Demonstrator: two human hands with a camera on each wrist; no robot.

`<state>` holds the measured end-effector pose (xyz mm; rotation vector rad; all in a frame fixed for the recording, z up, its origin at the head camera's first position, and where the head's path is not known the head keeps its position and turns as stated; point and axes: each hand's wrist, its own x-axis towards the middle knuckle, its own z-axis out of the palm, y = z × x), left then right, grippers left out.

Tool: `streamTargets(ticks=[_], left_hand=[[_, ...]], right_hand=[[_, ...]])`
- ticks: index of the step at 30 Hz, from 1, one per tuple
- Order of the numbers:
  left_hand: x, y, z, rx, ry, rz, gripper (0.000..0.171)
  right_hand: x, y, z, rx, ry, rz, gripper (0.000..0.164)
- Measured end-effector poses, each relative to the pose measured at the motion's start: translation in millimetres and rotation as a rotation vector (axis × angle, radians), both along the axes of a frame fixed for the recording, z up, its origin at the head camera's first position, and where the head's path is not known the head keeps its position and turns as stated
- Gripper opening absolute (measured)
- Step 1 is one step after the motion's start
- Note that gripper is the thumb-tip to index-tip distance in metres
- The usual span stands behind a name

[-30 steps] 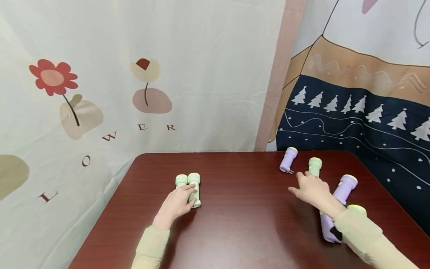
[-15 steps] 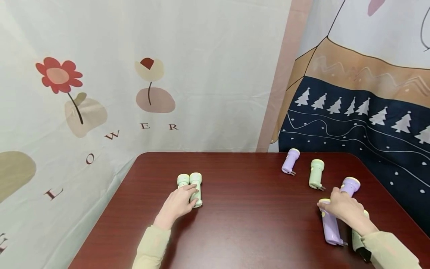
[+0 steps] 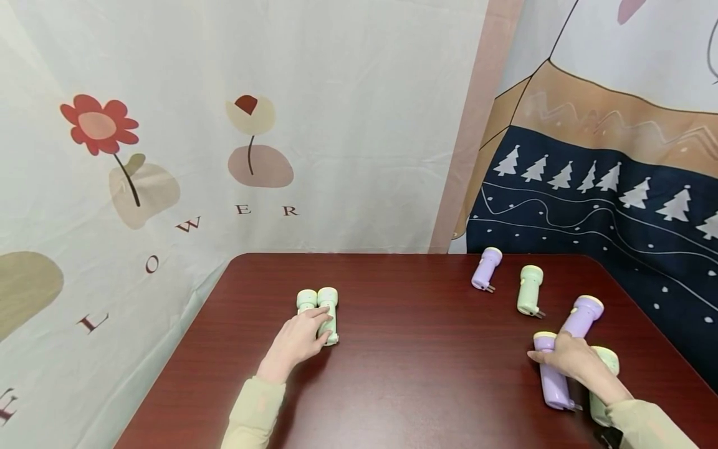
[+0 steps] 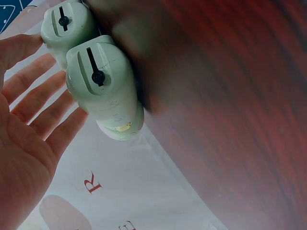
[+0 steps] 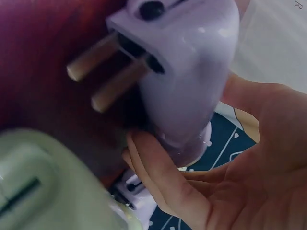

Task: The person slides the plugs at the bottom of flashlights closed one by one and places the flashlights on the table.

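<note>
My left hand [image 3: 297,340] rests over two pale green flashlights lying side by side, the left one [image 3: 306,300] and the right one [image 3: 328,299]. In the left wrist view its fingers are fairly straight along the undersides of the green flashlights [image 4: 103,79], whose ends have black slots. My right hand [image 3: 578,362] is around a purple flashlight [image 3: 554,386] at the near right. The right wrist view shows the thumb on one side of this purple flashlight [image 5: 192,81] and the fingers bent on the other. Two plug prongs [image 5: 120,81] stick out of its end.
Right of that hand lies a green flashlight [image 3: 603,399], partly under the wrist, and beyond it another purple flashlight [image 3: 580,318]. Farther back lie a green flashlight [image 3: 529,292] and a small purple flashlight [image 3: 485,269], prongs out. Printed curtains hang behind the dark red table [image 3: 404,349].
My right hand has come from over the back green flashlight, nearer and to the right, down onto the near purple flashlight. The left hand stays on its two green flashlights.
</note>
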<state>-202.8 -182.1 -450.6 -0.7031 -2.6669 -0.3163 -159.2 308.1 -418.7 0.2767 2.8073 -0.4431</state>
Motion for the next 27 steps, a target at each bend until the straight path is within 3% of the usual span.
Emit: streamTargets(ticks=[4, 8, 15, 27], left_hand=[[0.2, 0.4, 0.9, 0.0, -0.009, 0.004, 0.023], [0.6, 0.4, 1.1, -0.003, -0.016, 0.01, 0.023], [-0.3, 0.2, -0.6, -0.011, -0.016, 0.015, 0.024], [0.1, -0.2, -1.1, -0.009, 0.011, 0.008, 0.023]], right_hand=[[3.0, -0.1, -2.7, -0.012, -0.001, 0.0, 0.061], [5.5, -0.4, -4.3, -0.02, 0.001, 0.005, 0.055], [6.1, -0.1, -6.6, -0.012, -0.004, 0.011, 0.061], [5.8, 2.9, -10.3, -0.099, 0.03, 0.006, 0.065]])
